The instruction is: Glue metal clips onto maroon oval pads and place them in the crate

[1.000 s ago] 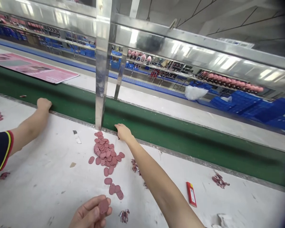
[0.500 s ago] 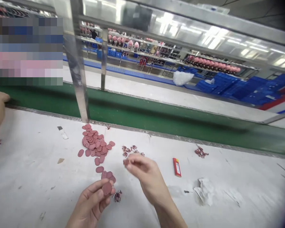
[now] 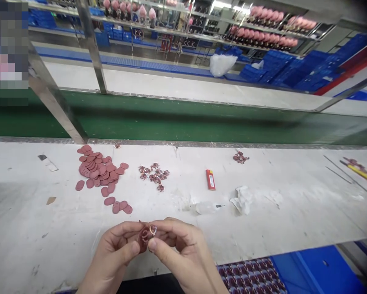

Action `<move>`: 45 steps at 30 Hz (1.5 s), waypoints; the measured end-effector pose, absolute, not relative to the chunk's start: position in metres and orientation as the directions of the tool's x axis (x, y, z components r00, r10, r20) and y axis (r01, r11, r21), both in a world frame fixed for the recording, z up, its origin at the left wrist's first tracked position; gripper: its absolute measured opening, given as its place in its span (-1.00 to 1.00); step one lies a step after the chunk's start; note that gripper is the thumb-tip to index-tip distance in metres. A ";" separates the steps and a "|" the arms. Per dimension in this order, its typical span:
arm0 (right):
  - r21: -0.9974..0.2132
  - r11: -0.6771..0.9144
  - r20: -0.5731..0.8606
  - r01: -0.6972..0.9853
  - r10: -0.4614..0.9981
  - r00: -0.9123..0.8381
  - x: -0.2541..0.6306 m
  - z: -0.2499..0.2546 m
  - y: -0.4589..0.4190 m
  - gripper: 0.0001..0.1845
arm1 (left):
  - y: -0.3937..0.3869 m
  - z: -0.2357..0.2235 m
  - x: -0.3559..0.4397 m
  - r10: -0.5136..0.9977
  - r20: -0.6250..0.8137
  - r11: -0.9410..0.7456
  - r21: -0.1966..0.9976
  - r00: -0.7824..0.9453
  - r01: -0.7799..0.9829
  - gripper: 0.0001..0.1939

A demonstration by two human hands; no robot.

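My left hand (image 3: 114,253) pinches a dark red oval disc (image 3: 143,239) by its edge between thumb and fingers. Against the disc, my right hand (image 3: 185,247) grips a small dark red piece with a shiny loop (image 3: 153,230); the fingertips partly cover it. Both hands meet low in the head view, above the table's near edge. Beyond my left hand lies a heap of flat oval discs (image 3: 100,169), with a few strays (image 3: 122,206) nearer me. A cluster of small dark red and silvery pieces (image 3: 154,175) lies right of the heap.
On the white table (image 3: 183,208) lie a red lighter (image 3: 210,180), crumpled white plastic (image 3: 243,200), another small pile (image 3: 240,157) and a yellow pen-like tool (image 3: 362,173). A blue tray (image 3: 312,265) holds rows of dark red parts at lower right. A metal post (image 3: 59,108) rises at left.
My right hand has come from the small cluster to my left hand, and its piece now meets the disc. The view has shifted, bringing the blue tray into sight.
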State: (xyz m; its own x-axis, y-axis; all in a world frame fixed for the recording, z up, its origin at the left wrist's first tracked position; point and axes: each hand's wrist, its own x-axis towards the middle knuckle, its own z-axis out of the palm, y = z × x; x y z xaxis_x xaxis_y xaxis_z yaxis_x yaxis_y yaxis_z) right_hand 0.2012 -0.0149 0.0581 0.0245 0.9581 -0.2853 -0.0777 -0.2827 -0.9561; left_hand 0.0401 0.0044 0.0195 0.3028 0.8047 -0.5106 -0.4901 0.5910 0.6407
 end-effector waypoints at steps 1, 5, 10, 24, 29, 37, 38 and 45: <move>-0.958 -0.276 -0.278 -0.080 0.960 0.023 0.202 0.059 -0.015 -0.84 | 0.004 0.019 0.040 0.810 -0.502 0.585 0.651 0.304 -0.485 -0.67; -0.965 -0.259 -0.260 -0.046 0.966 -0.001 0.205 0.060 -0.015 -0.81 | 0.005 0.018 0.039 0.816 -0.448 0.577 0.677 0.366 -0.456 -0.80; -0.963 -0.270 -0.268 -0.024 0.962 -0.051 0.211 0.061 -0.012 -0.79 | 0.005 0.012 0.040 0.824 -0.406 0.554 0.722 0.396 -0.414 -0.84; -0.975 -0.216 -0.217 0.040 0.976 -0.027 0.216 0.063 -0.013 -0.86 | 0.002 0.013 0.047 0.838 -0.414 0.540 0.725 0.355 -0.428 -0.84; -0.968 -0.251 -0.251 0.000 0.968 0.001 0.213 0.058 -0.013 -0.88 | 0.000 0.010 0.047 0.846 -0.415 0.526 0.746 0.334 -0.408 -0.85; -0.939 -0.331 -0.325 -0.099 0.943 -0.069 0.214 0.054 -0.007 -0.90 | -0.005 0.003 0.048 0.829 -0.416 0.555 0.689 0.373 -0.466 -0.87; -0.939 -0.329 -0.323 -0.102 0.944 -0.067 0.214 0.054 -0.006 -0.90 | -0.005 0.003 0.048 0.831 -0.417 0.554 0.685 0.369 -0.473 -0.88; -0.933 -0.348 -0.342 -0.094 0.937 -0.073 0.212 0.053 -0.006 -0.84 | -0.007 0.002 0.048 0.846 -0.419 0.532 0.710 0.329 -0.462 -0.87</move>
State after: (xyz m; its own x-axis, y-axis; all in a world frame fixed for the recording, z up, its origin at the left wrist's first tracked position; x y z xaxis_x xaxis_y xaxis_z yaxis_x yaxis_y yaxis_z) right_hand 0.2123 -0.0065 0.0527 -0.0730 0.9369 -0.3419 -0.0942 -0.3477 -0.9328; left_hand 0.0482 -0.0068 0.0024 0.3293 0.8460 -0.4193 -0.4623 0.5317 0.7096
